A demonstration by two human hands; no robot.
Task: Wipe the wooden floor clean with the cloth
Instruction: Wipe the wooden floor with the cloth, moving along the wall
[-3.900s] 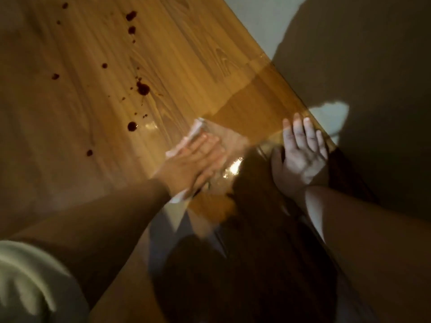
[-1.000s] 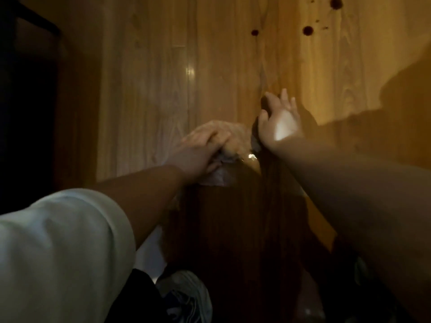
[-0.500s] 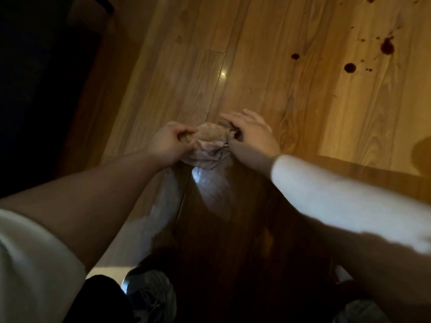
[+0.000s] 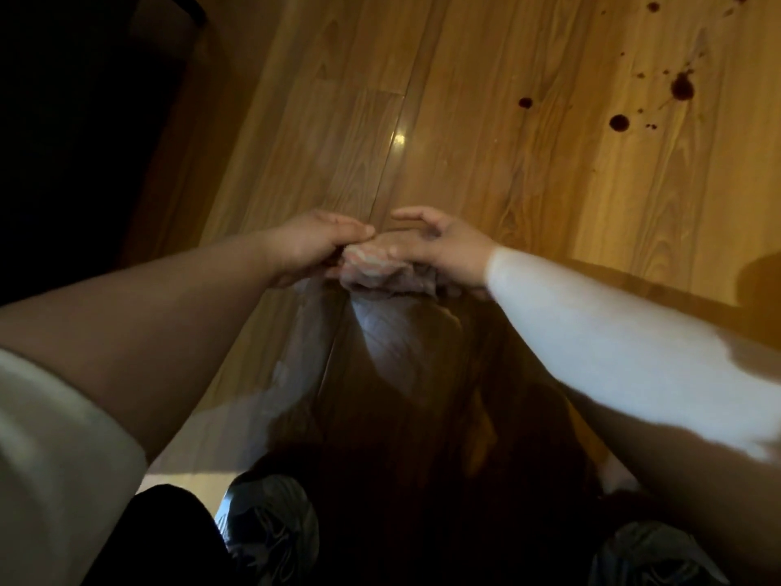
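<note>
Cloth (image 4: 380,268): a pale, crumpled piece of soft fabric with faint pinkish streaks is being bunched between both hands, low over the honey-coloured wooden plank floor (image 4: 486,162); whether it is touching the boards cannot be told.
Left grip (image 4: 312,243): thumb and fingers are being pinched together on the upper left edge of the fabric.
Right grip (image 4: 448,247): the fingers are being curled over the right side of the wad and clamped on it, while the forefinger is being held raised, clear of the fabric.
Handling: the Cloth is being judged light, limp and easily folded, since it is sagging in loose folds below the hands. It is not being taken for fragile. Dampness cannot be told in this light; if wet, it is likely to cling rather than slip.
Where to take hold: a gathered wad pressed under a flat palm is being judged better than a pinched edge, with an unmarked face turned down.
Stains: dark red round spots and small splashes (image 4: 682,88) are being left unwiped at the upper right, well apart from the Cloth.
Progress: much of the wiping is being judged as not yet done.
</note>
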